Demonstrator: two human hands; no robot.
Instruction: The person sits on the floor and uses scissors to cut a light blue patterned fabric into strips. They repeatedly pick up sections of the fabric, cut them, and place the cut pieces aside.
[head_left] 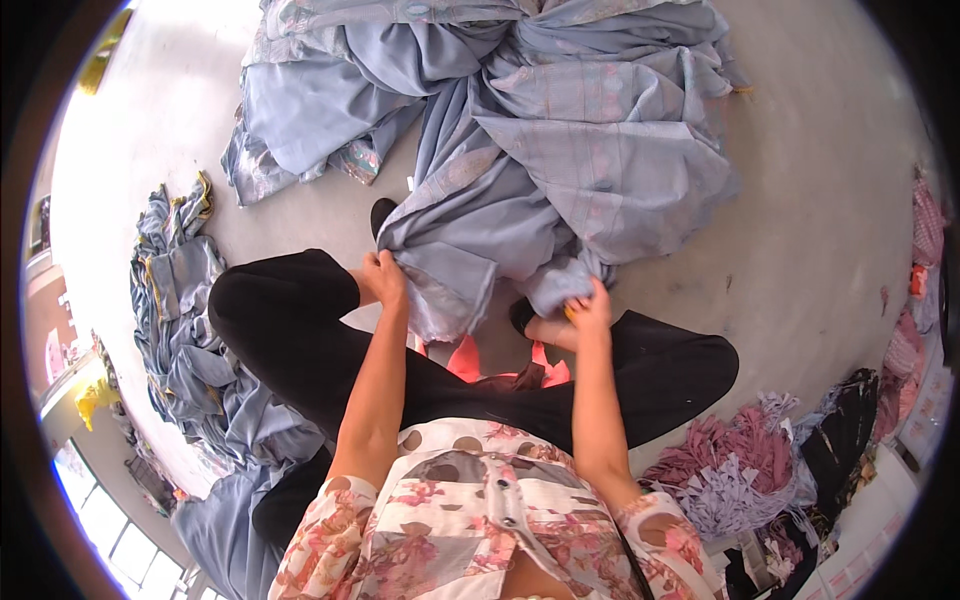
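Note:
A large blue-grey patterned cloth [480, 230] stretches from the big heap toward my lap. Its near edge is pinched in my left hand [383, 280], close to my left shin. My right hand [592, 308] grips a bunched corner of the same cloth beside my right ankle. Something small and yellow [571, 312] shows at the fingers of that hand; its kind is too small to make out. Between the two hands the cloth sags in folds. Below it, a coral-pink item [466, 360] lies between my legs, partly covered.
The heap of blue-grey cloth [610, 150] spreads over the grey floor [810, 200] ahead. Another blue-grey pile with yellow edging [185, 320] lies at the left. Mauve and pale fabric scraps [730, 455] are piled at the lower right, near black cloth [840, 430].

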